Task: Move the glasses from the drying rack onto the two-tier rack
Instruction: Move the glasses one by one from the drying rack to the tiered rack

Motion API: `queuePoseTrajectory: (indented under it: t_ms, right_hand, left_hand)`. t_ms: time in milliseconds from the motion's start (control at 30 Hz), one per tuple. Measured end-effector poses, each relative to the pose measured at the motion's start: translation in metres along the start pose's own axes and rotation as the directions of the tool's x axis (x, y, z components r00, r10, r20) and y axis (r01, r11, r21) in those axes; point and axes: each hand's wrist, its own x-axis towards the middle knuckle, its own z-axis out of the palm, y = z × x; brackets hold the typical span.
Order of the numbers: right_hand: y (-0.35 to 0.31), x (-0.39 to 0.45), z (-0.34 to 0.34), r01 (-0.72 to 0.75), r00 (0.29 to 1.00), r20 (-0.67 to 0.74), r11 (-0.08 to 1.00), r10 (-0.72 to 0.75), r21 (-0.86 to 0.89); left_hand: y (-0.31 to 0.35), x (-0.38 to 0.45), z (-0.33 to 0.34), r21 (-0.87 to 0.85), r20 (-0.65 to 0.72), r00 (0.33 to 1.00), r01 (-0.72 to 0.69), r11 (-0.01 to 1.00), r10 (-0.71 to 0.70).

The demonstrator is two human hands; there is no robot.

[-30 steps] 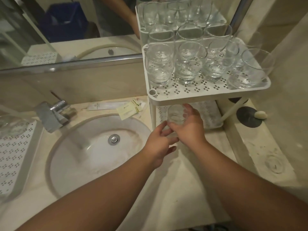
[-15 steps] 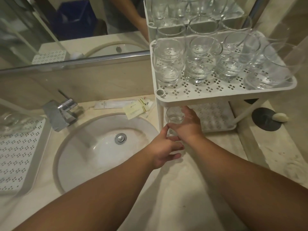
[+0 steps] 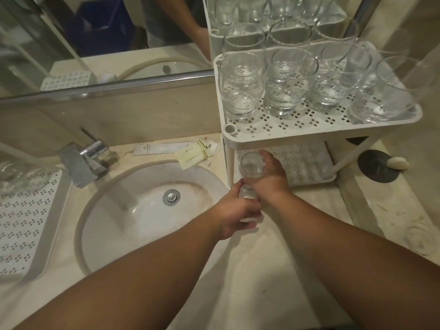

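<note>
— Right hand (image 3: pixel 267 178): how is it seen?
— It is wrapped around a clear glass (image 3: pixel 252 163), which is held upright at the front left corner of the lower tier of the two-tier rack (image 3: pixel 273 136), beside the white leg.
— And the left hand (image 3: pixel 234 211)?
— Its fingers are loosely curled just below the glass; whether anything is gripped cannot be told.
— What is carried by the upper tier?
— Rows of upright glasses (image 3: pixel 285 89) are crowded there. A white drying rack (image 3: pixel 28 220) is seen on the bench (image 3: pixel 273 270), left of the sink (image 3: pixel 152 210).

Bare forearms (image 3: pixel 147 277), no sleeves, unadorned hands (image 3: pixel 234 211)
</note>
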Motion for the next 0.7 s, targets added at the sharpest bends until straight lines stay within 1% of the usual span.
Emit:
queuePoseTrajectory:
  t_ms: [100, 167, 200, 267, 333, 367, 500, 600, 700]
  right_hand:
    - [0.000, -0.004, -0.003, -0.013, 1.000, -0.024, 1.000, 0.013, -0.006]
    - [0.002, -0.009, -0.004, -0.015, 0.996, -0.093, 0.999, 0.018, 0.029]
    - [0.004, -0.013, -0.005, -0.014, 0.989, -0.147, 0.998, 0.023, 0.060]
    - [0.008, -0.025, -0.004, -0.012, 0.963, -0.261, 0.981, 0.063, 0.193]
    - [0.012, -0.037, -0.003, -0.005, 0.933, -0.340, 0.949, 0.117, 0.315]
    - [0.012, -0.044, -0.002, -0.001, 0.923, -0.362, 0.942, 0.129, 0.335]
    - [0.000, -0.074, 0.006, -0.002, 0.927, -0.354, 0.948, 0.121, 0.318]
    - [-0.014, -0.092, 0.020, -0.019, 0.943, -0.311, 0.953, 0.118, 0.303]
    - [-0.037, -0.108, 0.038, 0.006, 0.960, -0.266, 0.944, 0.086, 0.329]
  left_hand:
    - [0.001, -0.003, -0.004, -0.007, -0.011, 1.000, 0.015, 1.000, -0.015]
    - [0.000, -0.006, -0.008, -0.015, -0.014, 0.999, 0.028, 0.999, -0.029]
    - [0.000, -0.009, -0.010, -0.016, -0.015, 0.999, 0.032, 0.999, -0.032]
    - [-0.002, -0.015, -0.015, -0.011, -0.026, 0.999, 0.036, 0.999, -0.036]
    - [-0.006, -0.022, -0.023, -0.012, -0.052, 0.998, 0.032, 0.999, -0.033]
    - [-0.008, -0.026, -0.028, -0.018, -0.066, 0.997, 0.027, 0.999, -0.028]
    - [-0.012, -0.042, -0.052, -0.030, -0.106, 0.994, 0.003, 1.000, -0.006]
    - [-0.014, -0.054, -0.073, -0.013, -0.137, 0.990, -0.029, 0.999, 0.027]
    - [-0.014, -0.070, -0.099, -0.021, -0.188, 0.981, -0.057, 0.998, 0.052]
